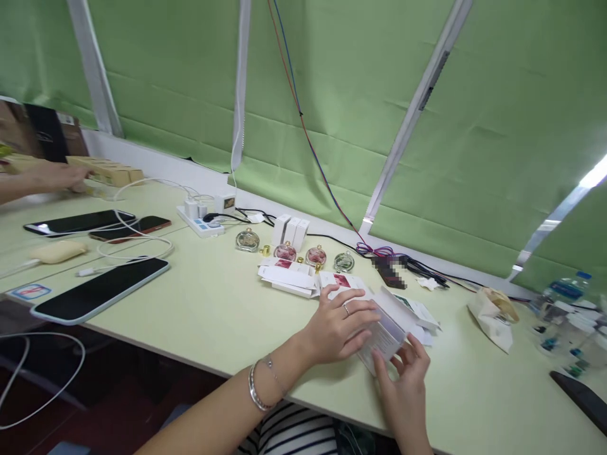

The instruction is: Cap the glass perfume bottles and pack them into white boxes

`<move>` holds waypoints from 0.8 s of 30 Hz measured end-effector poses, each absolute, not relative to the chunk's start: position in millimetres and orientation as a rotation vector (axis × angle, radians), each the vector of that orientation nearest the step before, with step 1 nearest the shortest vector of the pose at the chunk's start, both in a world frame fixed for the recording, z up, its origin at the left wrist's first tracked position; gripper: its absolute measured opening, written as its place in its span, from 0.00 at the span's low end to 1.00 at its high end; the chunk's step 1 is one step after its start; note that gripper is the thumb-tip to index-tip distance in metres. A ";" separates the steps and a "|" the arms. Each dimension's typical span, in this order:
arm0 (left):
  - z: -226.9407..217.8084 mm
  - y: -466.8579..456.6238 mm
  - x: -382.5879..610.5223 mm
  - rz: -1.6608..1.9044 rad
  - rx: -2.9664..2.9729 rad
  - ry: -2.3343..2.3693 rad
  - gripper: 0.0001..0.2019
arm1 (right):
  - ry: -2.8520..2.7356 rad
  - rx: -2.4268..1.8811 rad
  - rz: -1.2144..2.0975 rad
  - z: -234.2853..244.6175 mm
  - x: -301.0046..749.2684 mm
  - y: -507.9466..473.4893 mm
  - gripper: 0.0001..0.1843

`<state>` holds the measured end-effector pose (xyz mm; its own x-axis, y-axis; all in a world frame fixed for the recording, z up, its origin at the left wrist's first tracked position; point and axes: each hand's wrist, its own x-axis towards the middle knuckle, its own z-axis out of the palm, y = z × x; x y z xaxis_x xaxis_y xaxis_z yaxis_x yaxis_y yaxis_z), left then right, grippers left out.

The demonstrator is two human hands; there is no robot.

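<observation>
A white cardboard box (385, 338) with small print lies tilted between both hands near the table's front edge, its flap raised. My left hand (339, 323), with a ring and bracelets, lies across its upper side with bent fingers holding it. Thumb and fingers of my right hand (404, 373) grip its near right end. Whether anything is inside is hidden. Beyond the hands is another white carton (289, 276) with a pink picture. An opened carton (417, 314) with a green picture lies to the right. Round glass bottles stand behind: one clear (247, 239), two pink (315, 256), one greenish (344, 261).
Small white boxes (298, 234) stand behind the bottles. Phones (104, 289), white cables and a power strip (202, 224) occupy the left. A co-worker's hand (52, 177) is near yellow boxes (104, 170). To the right are a cloth pouch (490, 319) and a water bottle (569, 287).
</observation>
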<state>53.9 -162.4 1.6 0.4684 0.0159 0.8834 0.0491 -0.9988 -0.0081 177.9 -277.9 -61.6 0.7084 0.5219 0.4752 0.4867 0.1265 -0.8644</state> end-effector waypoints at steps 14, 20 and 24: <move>43.7 10.8 -62.8 -1.613 -2.248 -1.589 0.15 | -0.790 -1.538 0.070 -63.9 188.4 -274.1 0.51; 12.4 68.0 -95.1 -1.490 -2.297 -1.914 0.16 | -0.838 -1.418 -0.023 -64.9 188.7 -271.0 0.48; 7.4 80.2 -94.9 -1.385 -2.507 -1.919 0.15 | -0.810 -1.455 0.021 -62.0 183.5 -270.5 0.45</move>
<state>-94.9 80.2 7.4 0.0794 0.9119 0.4028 0.6695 -0.3482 0.6562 183.5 -270.5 -62.0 0.7406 0.4778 0.4724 0.4528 0.1645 -0.8763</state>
